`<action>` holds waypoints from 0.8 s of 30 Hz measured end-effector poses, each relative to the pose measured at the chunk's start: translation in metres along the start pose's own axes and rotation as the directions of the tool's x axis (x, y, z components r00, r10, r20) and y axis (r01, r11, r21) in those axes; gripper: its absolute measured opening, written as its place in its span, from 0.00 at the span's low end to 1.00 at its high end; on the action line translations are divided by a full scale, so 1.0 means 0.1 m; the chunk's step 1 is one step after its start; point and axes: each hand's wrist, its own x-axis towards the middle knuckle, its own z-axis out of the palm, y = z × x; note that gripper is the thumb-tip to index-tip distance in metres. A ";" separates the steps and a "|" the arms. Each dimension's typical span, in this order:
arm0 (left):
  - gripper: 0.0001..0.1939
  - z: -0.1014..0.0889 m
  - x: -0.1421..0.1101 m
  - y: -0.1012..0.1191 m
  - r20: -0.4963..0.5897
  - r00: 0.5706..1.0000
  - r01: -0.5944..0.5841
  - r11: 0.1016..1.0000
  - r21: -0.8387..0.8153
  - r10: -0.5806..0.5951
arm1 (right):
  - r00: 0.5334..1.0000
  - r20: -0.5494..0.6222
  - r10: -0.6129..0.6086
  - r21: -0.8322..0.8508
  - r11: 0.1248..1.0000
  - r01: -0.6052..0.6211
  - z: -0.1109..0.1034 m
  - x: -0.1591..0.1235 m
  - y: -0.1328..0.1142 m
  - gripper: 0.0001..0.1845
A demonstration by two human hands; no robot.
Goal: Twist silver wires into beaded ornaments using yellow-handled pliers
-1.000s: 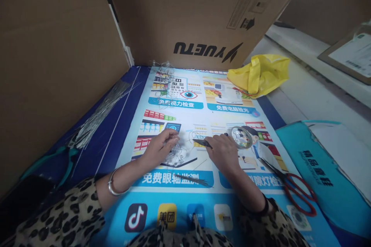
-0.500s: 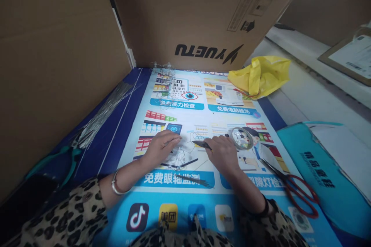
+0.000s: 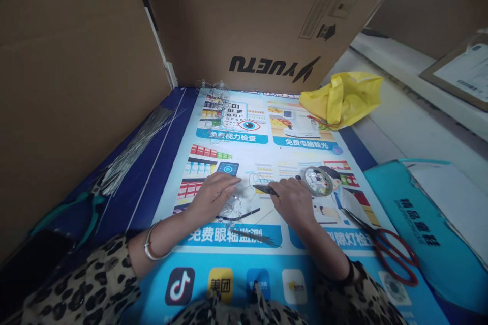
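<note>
My left hand (image 3: pixel 212 195) rests on the printed poster (image 3: pixel 263 264), fingers bent and pinched on a clear beaded wire piece (image 3: pixel 237 202). My right hand (image 3: pixel 293 200) lies beside it, fingers closed round a thin dark tool (image 3: pixel 266 189) whose tip points left toward the wire piece. A small round transparent dish (image 3: pixel 317 180) sits just right of my right hand. A short dark bundle of wires (image 3: pixel 251 236) lies on the poster in front of my hands.
Cardboard walls (image 3: pixel 76 86) stand at the left and back. Long silver wires (image 3: pixel 133 149) and teal pliers (image 3: pixel 82 213) lie at the left. Red-handled scissors (image 3: pixel 385 248) and a teal bag (image 3: pixel 430 233) lie at the right, a yellow plastic bag (image 3: pixel 343 98) at the back. More clear wire pieces (image 3: pixel 215 93) sit near the back wall.
Both hands stay nearly in place; my left fingers have shifted slightly right over the wire piece, and the tool tip has edged a little.
</note>
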 end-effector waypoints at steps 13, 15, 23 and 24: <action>0.15 -0.04 0.00 0.02 0.035 0.999 0.024 0.999 -0.030 -0.023 | 1.000 -0.020 -0.012 0.003 1.000 0.012 0.02 -0.01 0.00 0.07; 0.16 -0.04 0.00 0.02 0.047 0.998 0.034 0.999 -0.030 -0.032 | 0.999 -0.033 -0.019 0.003 1.000 0.019 0.02 -0.01 0.00 0.07; 0.11 -0.05 -0.02 0.00 -0.004 1.000 0.024 0.999 -0.047 -0.024 | 0.998 -0.058 -0.037 0.008 0.999 0.038 0.03 0.00 0.02 0.06; 0.10 -0.05 -0.01 0.00 -0.009 1.000 0.019 0.998 -0.061 -0.020 | 0.997 -0.060 -0.038 0.007 0.999 0.039 0.03 0.00 0.02 0.06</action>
